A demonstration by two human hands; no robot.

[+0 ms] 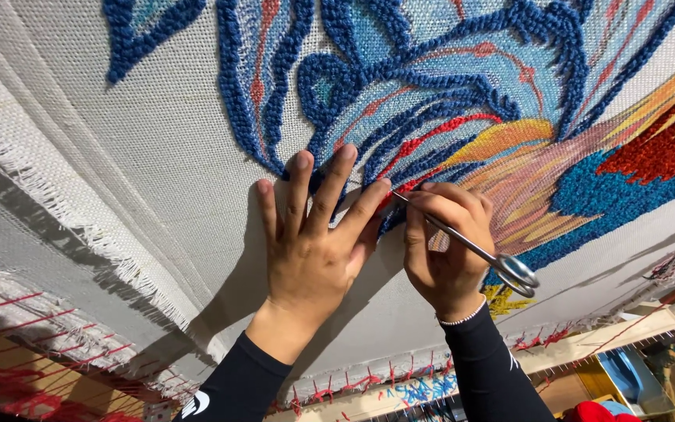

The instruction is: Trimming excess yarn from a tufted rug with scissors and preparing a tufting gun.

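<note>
Pressing flat against the stretched backing cloth point(158, 180), the left hand point(314, 250) spreads its fingers point(300, 187) wide, fingertips reaching the edge of the dark blue looped outline point(275, 117); it grips nothing, and the splayed palm seems meant to steady the fabric and keep it taut beside the spot being worked. The right hand point(447, 250) is curled closed around a pair of slim metal scissors point(470, 246), held much like a pen, the blades running up and left so the tip meets the yarn just beside the left index finger, while the ring handles point(516, 273) hang out past the wrist. That low, slanted hold appears to let the tip work close to the surface without digging into the weave.

The tufted piece fills most of the view, mounted on a wooden frame point(587, 344) whose lower edge shows tack strips and stray red threads point(353, 383) (the cloth's frayed fringe point(56, 203) runs down the left). Its design is a swirl of thick navy loops around paler blue and white fill, with red lines, a yellow-orange sweep point(509, 137) and a deep red patch point(658, 144) at the right. Whether the blades are parted or closed cannot be made out.
</note>
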